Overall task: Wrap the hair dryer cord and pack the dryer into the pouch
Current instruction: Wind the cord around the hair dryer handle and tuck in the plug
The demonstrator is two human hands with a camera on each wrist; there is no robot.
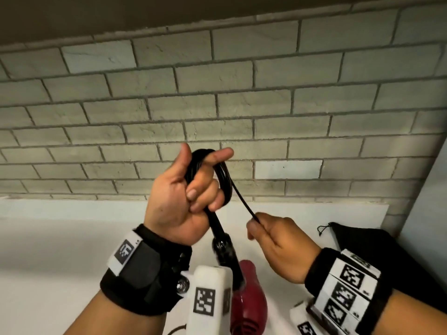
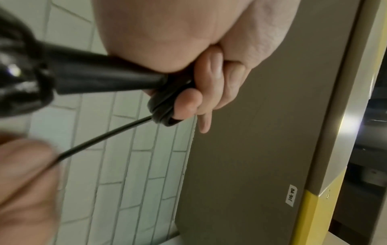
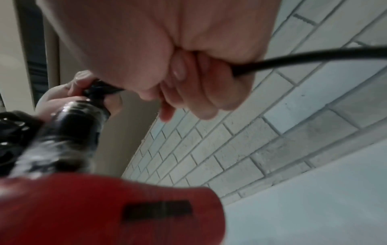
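Observation:
My left hand [image 1: 193, 187] is raised in front of the brick wall and grips a bundle of black cord coils [image 1: 221, 175] looped over its fingers. The red hair dryer [image 1: 249, 298] hangs below that hand by its black handle end [image 1: 223, 247]. One taut strand of cord [image 1: 242, 199] runs down to my right hand [image 1: 268, 234], which pinches it between thumb and fingers. In the left wrist view the coils [image 2: 162, 109] sit over my curled fingers. In the right wrist view the cord [image 3: 303, 59] leaves my fist and the red dryer body [image 3: 104, 212] fills the foreground. The black drawstring pouch [image 1: 377, 252] lies at right.
A white counter [image 1: 60, 238] runs below my hands up to a grey brick wall [image 1: 242, 93]. A pale wall or panel [image 1: 430, 201] closes the right side. A short loop of cord [image 1: 176, 330] shows at the bottom edge.

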